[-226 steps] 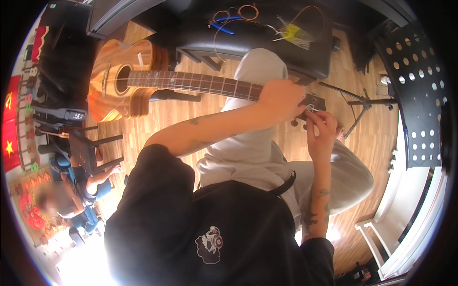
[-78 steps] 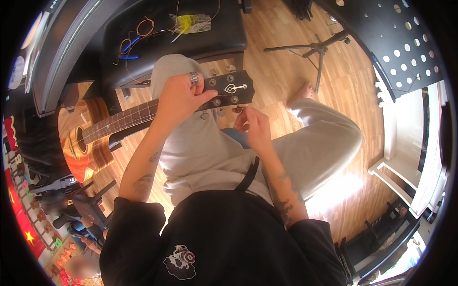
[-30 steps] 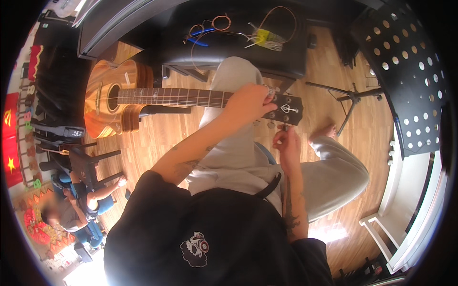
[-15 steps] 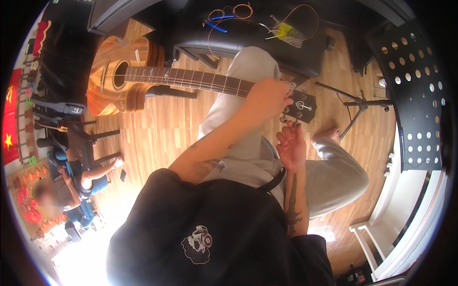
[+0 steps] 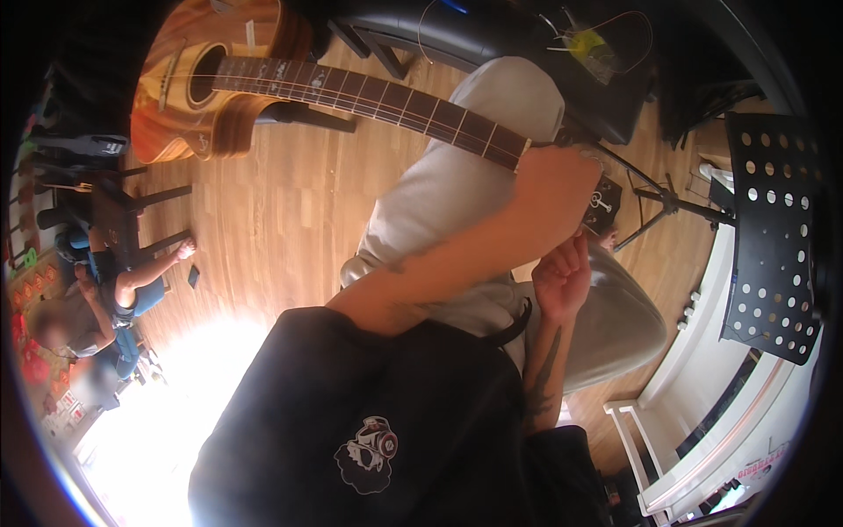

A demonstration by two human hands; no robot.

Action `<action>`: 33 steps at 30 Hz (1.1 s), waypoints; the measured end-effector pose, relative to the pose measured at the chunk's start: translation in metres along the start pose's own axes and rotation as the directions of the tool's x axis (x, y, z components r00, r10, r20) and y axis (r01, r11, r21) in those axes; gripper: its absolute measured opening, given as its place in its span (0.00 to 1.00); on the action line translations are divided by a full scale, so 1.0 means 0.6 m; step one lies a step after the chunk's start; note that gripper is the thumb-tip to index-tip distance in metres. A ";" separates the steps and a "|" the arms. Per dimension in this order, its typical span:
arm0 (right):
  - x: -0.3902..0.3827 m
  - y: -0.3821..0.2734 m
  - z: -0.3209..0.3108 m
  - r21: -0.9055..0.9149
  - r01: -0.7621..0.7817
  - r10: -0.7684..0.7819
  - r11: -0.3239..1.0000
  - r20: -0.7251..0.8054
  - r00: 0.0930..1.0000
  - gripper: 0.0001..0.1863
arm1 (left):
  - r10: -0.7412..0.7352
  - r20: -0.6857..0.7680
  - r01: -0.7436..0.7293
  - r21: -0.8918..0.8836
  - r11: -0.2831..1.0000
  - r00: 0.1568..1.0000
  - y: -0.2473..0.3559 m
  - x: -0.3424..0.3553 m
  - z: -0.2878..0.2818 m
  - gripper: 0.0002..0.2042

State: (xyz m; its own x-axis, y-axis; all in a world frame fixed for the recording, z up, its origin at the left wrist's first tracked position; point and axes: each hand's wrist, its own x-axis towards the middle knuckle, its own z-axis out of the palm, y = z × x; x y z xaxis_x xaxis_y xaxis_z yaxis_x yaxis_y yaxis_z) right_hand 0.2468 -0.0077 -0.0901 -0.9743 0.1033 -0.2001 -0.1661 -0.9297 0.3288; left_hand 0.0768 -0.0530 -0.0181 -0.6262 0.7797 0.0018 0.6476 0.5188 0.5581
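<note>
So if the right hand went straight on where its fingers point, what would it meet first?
The right hand would probably meet the guitar headstock, which appears just ahead; whether they touch is unclear.

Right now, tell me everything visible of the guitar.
The guitar has a glossy, striped brown, wooden-looking body, cut off by the picture's top edge, with a dark sound hole. Strings run along the dark fretted neck, which slants down rightward across the left thigh. The black headstock bears a white emblem. The left hand covers the neck's headstock end; the right hand is beside the headstock, contact unclear.
</note>
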 end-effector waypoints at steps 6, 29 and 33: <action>0.005 0.001 0.001 -0.031 0.042 -0.044 0.999 -0.075 0.996 0.19 | -0.055 0.066 0.056 -0.020 0.998 0.996 0.010 0.006 -0.016 0.07; 0.000 -0.037 -0.021 -0.102 -0.064 0.062 0.993 -0.027 0.998 0.21 | -0.039 0.230 0.018 0.091 0.996 0.972 0.010 0.043 -0.037 0.17; -0.002 -0.044 -0.016 -0.115 -0.114 0.108 0.987 -0.058 0.993 0.21 | -0.100 0.257 0.071 0.120 0.990 0.961 0.025 0.042 -0.036 0.19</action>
State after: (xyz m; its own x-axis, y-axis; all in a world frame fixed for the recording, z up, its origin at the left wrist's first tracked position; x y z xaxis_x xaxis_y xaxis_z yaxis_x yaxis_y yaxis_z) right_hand 0.2538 0.0133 -0.1076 -0.9761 -0.0181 -0.2167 -0.0355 -0.9699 0.2409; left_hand 0.0614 -0.0330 0.0083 -0.5555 0.7874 -0.2672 0.6488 0.6114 0.4531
